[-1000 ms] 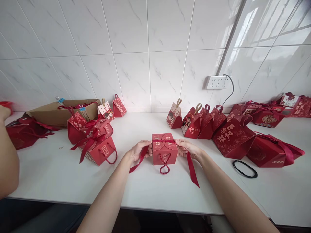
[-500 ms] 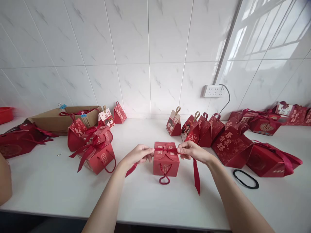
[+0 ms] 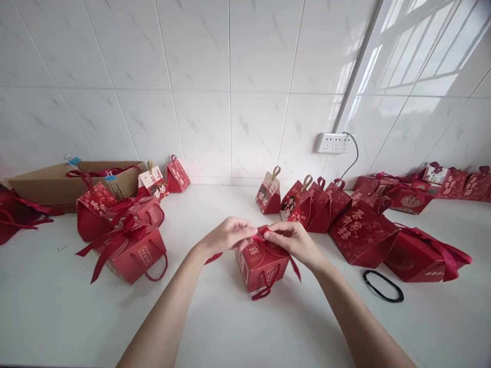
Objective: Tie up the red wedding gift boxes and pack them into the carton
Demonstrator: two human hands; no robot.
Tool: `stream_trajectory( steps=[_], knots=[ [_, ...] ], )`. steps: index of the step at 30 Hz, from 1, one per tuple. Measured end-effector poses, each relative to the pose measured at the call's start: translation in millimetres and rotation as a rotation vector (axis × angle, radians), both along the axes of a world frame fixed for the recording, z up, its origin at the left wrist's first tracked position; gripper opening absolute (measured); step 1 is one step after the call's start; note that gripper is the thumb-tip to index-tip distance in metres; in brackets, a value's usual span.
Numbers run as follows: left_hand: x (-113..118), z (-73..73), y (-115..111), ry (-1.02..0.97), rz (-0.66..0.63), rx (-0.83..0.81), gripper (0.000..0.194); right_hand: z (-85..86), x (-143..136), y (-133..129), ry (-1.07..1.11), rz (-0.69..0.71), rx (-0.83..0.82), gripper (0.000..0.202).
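Note:
A red gift box with gold print and a twisted cord handle stands on the white table in front of me, turned at an angle. Over its top runs a red ribbon, one end hanging at the right and the other showing under my left wrist. My left hand pinches the ribbon above the lid's left side. My right hand grips the ribbon at the lid's middle, close to the left fingertips. The fingers partly hide the ribbon's crossing.
Red boxes with a ribbon bow sit at left, before a cardboard box. Triangular red boxes line the right. A black loop lies at right. A power strip hangs on the tiled wall.
My hands have come together over the lid from its two sides. The gift box has turned from facing me squarely to an angle. The view has shifted slightly right.

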State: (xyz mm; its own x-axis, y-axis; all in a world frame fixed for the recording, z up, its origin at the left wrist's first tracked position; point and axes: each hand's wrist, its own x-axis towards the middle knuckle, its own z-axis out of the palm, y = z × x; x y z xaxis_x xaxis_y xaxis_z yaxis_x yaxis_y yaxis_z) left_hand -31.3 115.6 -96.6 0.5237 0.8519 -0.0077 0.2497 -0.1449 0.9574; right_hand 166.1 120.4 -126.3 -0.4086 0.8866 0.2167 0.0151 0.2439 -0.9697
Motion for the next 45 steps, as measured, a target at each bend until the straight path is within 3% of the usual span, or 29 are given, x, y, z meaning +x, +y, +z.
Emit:
stream_trajectory(
  steps=[4,10,12,14,16,21,28,32,35,40,43,45],
  knots=[
    [-1.1,3.7,-10.0,0.032,0.031,0.031,0.032,-1.1,-2.9,0.1,-0.081,-0.052,0.050,0.030],
    [3.2,16.4,-23.0,0.122,-0.019,0.001,0.023,-0.5,-4.6,-2.2,-0.229,-0.052,0.196,0.020],
    [3.7,17.0,-25.4,0.176,0.096,0.085,0.032,-2.7,-6.0,-2.6,-0.189,-0.097,0.152,0.014],
    [2.4,17.8,-27.2,0.284,0.244,0.231,0.035,-4.8,-7.2,-2.6,-0.108,-0.132,0.059,0.024],
    [-0.2,20.6,-29.0,0.395,0.306,0.370,0.028,-5.5,-8.1,-2.3,-0.059,-0.147,-0.022,0.034],
    [0.3,36.9,-34.3,0.549,0.186,0.592,0.022,-2.0,-9.7,-1.3,-0.102,-0.124,-0.059,0.017],
    [30.9,63.6,-26.0,0.812,-0.164,0.810,0.026,-6.2,-9.6,1.0,-0.174,-0.147,0.181,0.012],
    [41.9,69.9,-8.3,0.861,-0.189,0.940,0.025,-9.5,-8.8,2.8,-0.144,-0.149,0.145,0.014],
    [39.6,61.6,7.4,0.754,-0.114,0.913,0.019,-9.3,-9.0,3.7,-0.038,-0.090,0.107,0.012],
    [21.6,18.3,24.2,0.495,0.172,0.512,0.014,-6.7,-10.1,3.7,0.031,-0.157,0.068,0.012],
    [15.1,-8.3,20.8,0.290,0.195,0.404,0.015,-5.7,-10.2,2.9,0.012,-0.195,0.034,0.014],
    [14.6,-18.5,13.9,0.177,0.176,0.391,0.015,-5.0,-10.1,2.0,-0.003,-0.203,0.023,0.014]
  ],
)
